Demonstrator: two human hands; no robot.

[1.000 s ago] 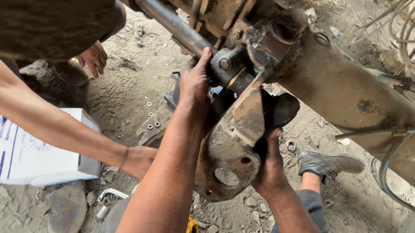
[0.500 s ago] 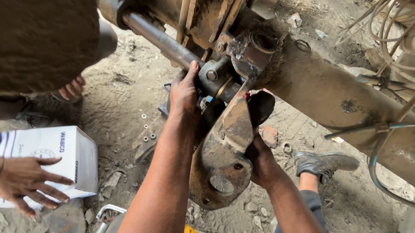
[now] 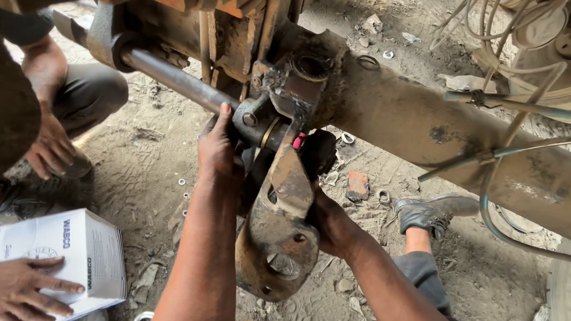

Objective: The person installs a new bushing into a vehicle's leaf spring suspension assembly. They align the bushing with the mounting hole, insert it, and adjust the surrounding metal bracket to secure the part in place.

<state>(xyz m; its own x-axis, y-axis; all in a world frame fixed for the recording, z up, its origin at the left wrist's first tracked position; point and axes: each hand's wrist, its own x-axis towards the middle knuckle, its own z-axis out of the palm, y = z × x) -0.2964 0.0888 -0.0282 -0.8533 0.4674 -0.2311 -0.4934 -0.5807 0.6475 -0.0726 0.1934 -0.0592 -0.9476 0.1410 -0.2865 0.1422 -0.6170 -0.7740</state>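
Leftward, another person's hand [image 3: 28, 297] now rests flat on the white box [image 3: 78, 253]; both grips, left hand [image 3: 219, 150] and right hand [image 3: 330, 223], clasp the rusty bracket [image 3: 279, 225], steadying it.

We see a big metal bracket [image 3: 279, 238], rusty, rough and dull. The long axle [image 3: 438, 125] is metal too, caked with dry dirt. The rod [image 3: 173, 79] looks smooth, grey metal. The box [image 3: 78, 253] is white cardboard, matt. The ground [image 3: 145, 179] is dusty, rough dirt.
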